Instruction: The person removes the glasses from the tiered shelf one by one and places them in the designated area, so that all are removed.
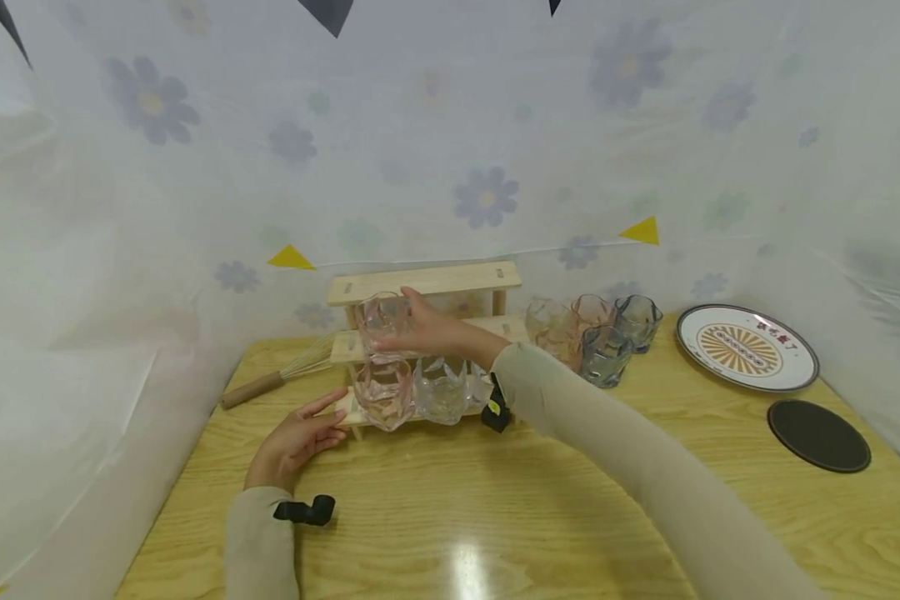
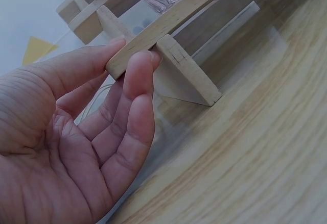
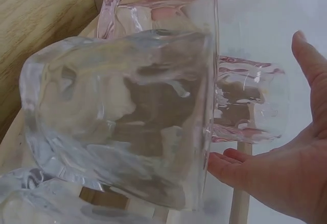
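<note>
Pale floral sheeting hangs behind and to both sides of a wooden table (image 1: 495,500), with two yellow triangles (image 1: 291,257) stuck on it. Against the back stands one three-step wooden rack (image 1: 424,282). One pink glass (image 1: 383,317) sits on the middle step, while the lowest step carries one more pink glass (image 1: 383,395) and one clear glass (image 1: 441,390) side by side, with what may be a further clear one hidden behind the sleeve.

One right hand (image 1: 429,331) reaches across to the pink glass on the middle step; its fingers are straight and spread alongside the glass, and the wrist view shows the palm (image 3: 286,168) open just beside it, so whether it touches I cannot tell. One left hand (image 1: 298,437) rests on the table at the rack's left end, fingers straight, with fingertips (image 2: 137,73) and thumb set against the end of the lowest board (image 2: 168,25).

To the right of the rack stand four more glasses in a cluster: two pinkish (image 1: 587,315) and two grey (image 1: 606,354). Further right lie one patterned plate (image 1: 747,347) and one dark round coaster (image 1: 818,435). One whisk with a wooden handle (image 1: 270,383) lies left of the rack. The right forearm crosses in front of the rack's right half
</note>
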The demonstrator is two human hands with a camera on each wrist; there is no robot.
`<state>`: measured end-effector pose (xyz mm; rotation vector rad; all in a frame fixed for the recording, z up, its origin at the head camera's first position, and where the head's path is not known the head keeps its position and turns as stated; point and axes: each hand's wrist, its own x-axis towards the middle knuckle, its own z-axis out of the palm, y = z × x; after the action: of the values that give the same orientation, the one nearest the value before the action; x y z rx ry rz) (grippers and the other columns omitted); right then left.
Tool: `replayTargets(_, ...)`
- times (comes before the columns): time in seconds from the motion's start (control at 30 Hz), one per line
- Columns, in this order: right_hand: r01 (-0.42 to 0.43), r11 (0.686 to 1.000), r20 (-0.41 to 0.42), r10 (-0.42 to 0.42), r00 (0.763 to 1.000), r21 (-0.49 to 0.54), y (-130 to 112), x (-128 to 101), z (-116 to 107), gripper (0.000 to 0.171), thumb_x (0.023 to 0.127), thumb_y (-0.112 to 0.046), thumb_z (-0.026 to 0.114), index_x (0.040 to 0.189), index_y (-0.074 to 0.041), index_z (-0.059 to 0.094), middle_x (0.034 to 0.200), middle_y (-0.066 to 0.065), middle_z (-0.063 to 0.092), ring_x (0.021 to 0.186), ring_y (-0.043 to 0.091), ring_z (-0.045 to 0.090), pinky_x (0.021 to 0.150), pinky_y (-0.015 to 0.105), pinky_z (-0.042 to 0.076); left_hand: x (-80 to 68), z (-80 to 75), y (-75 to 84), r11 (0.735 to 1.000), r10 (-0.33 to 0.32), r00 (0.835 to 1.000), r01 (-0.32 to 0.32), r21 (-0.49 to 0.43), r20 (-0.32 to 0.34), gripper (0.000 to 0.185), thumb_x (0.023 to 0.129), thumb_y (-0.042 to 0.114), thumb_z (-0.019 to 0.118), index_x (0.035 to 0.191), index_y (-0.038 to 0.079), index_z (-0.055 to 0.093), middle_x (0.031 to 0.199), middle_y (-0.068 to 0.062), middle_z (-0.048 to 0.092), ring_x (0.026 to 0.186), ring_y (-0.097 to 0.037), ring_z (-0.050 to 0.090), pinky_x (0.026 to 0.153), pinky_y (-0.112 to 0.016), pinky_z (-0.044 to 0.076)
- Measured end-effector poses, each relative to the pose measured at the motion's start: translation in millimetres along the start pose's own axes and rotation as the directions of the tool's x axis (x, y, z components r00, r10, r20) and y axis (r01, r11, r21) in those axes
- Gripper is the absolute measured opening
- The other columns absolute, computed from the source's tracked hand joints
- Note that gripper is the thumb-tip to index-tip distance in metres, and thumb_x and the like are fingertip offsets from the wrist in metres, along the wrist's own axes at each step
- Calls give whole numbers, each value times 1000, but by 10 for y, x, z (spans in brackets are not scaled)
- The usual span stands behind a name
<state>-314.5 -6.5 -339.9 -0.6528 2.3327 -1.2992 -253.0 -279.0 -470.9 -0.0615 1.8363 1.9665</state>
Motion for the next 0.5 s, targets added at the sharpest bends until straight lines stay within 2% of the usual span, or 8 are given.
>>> replayTargets(0.17, -29, 997, -20, 31, 999, 73, -37, 87, 47, 112, 80, -47, 73, 152, -21, -9, 156, 15, 13, 138, 29, 29, 104, 45, 38, -14, 12, 7, 1000, 3, 1000, -3, 0, -6, 62, 93, 16, 62, 148, 18, 35, 80, 1, 66, 71, -10, 65, 74, -26, 54)
replayTargets(0.27, -19, 994, -32, 23, 999, 110, -37, 131, 66, 108, 82, -39, 73, 153, -19, -6, 155, 18, 14, 136, 30, 32, 101, 44, 41, -15, 14, 7, 1000, 8, 1000, -8, -7, -4, 62, 93, 15, 61, 148, 16, 34, 83, 1, 66, 71, -10, 66, 74, -26, 55)
replayTargets(0.37, -16, 985, -42, 24, 999, 173, -30, 156, 82, 104, 83, -31, 74, 153, -19, -1, 154, 18, 15, 136, 30, 32, 101, 44, 41, -16, 18, 7, 1000, 10, 1000, -10, -13, 0, 62, 93, 14, 61, 149, 16, 33, 85, 0, 65, 71, -10, 66, 73, -27, 55)
replayTargets(0.5, -27, 975, -72, 44, 996, 218, -23, 164, 97, 98, 82, -29, 76, 153, -21, 9, 152, 16, 22, 134, 30, 35, 102, 45, 40, -17, 23, 3, 1000, 8, 1000, -8, -23, -6, 61, 93, 14, 63, 147, 17, 37, 84, 0, 65, 71, -11, 66, 73, -27, 55)
